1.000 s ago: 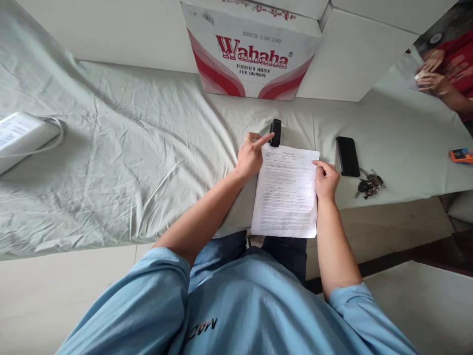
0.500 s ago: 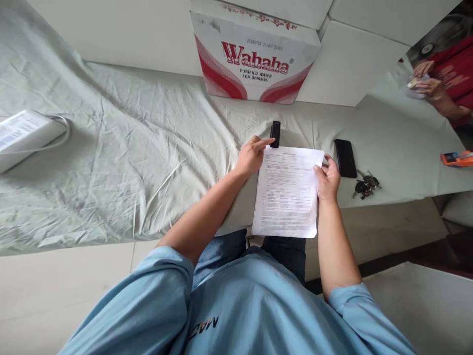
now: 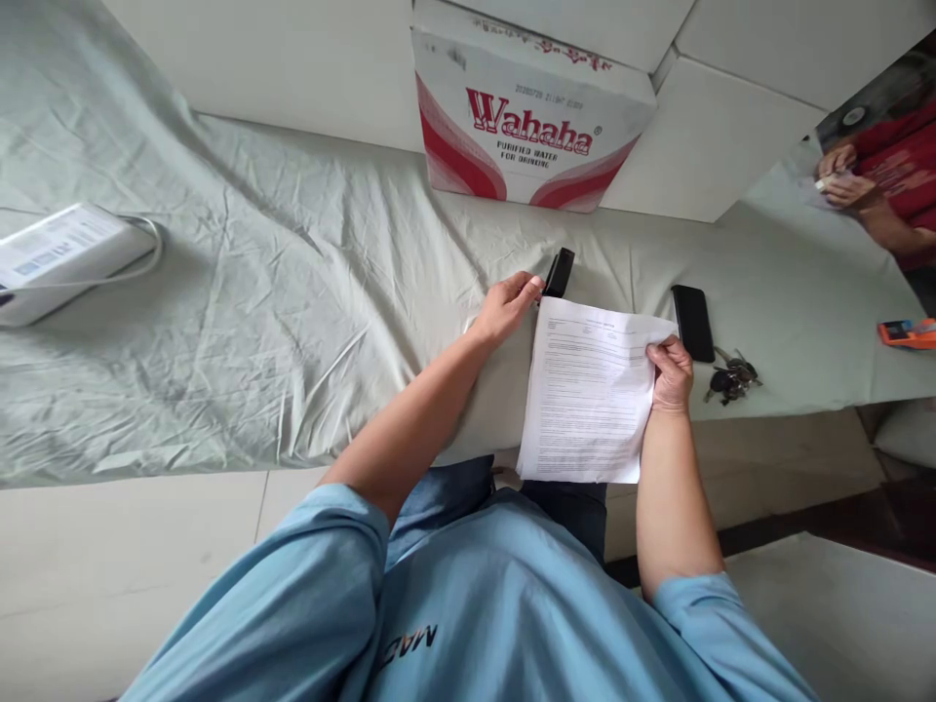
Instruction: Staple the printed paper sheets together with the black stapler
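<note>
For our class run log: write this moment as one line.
left hand: touching black stapler | right hand: holding printed sheet | phone, keys beside

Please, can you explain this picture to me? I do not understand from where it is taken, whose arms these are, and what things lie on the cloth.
The camera sits on a person's head and looks down, so you see their blue shirt and both arms. The left hand touches a small black stapler. The right hand holds a printed sheet of paper by its right edge. All this is over a wrinkled pale green cloth. On the cloth also lie a black phone, a bunch of keys, a white box with a cable, and a Wahaha water carton. At the top right, another person's hands appear.
</note>
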The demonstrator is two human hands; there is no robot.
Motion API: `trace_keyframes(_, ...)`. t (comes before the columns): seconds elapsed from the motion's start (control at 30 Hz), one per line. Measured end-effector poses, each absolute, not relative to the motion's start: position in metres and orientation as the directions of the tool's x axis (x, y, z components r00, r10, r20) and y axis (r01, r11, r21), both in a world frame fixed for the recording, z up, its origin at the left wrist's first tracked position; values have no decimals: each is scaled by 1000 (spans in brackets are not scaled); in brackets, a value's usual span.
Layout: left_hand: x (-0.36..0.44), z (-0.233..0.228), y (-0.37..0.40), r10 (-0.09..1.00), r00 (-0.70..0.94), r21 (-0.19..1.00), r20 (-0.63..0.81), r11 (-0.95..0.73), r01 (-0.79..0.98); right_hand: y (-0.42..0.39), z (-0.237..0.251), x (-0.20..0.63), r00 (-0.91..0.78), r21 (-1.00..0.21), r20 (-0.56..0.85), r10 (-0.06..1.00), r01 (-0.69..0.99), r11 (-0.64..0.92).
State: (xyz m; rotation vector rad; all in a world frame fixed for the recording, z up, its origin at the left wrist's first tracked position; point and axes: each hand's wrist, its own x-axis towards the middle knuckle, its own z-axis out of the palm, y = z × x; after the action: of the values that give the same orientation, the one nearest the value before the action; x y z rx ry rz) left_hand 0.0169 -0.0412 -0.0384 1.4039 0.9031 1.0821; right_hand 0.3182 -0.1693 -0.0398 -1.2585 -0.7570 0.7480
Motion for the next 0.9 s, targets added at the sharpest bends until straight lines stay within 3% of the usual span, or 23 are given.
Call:
trace_keyframes(0.13,10,-28,-44,909,384,986,162,-163,-31,-166,-41,316,604,-979,88,792,-96,182)
trace_keyframes(0.33,0,-19,-49,771,635,999,43,-33,-28,-161,-47,317,634,-983,102,766,-56,178)
trace_keyframes(0.57,8,-32,-42,820,565,990,97,-140,34,-159,-54,319,648,-983,154,746,21,184)
trace_keyframes(0.9,9,-27,-45,861,503,996,74,-39,-80,-157,-60,318,612,-978,184,769,32,208)
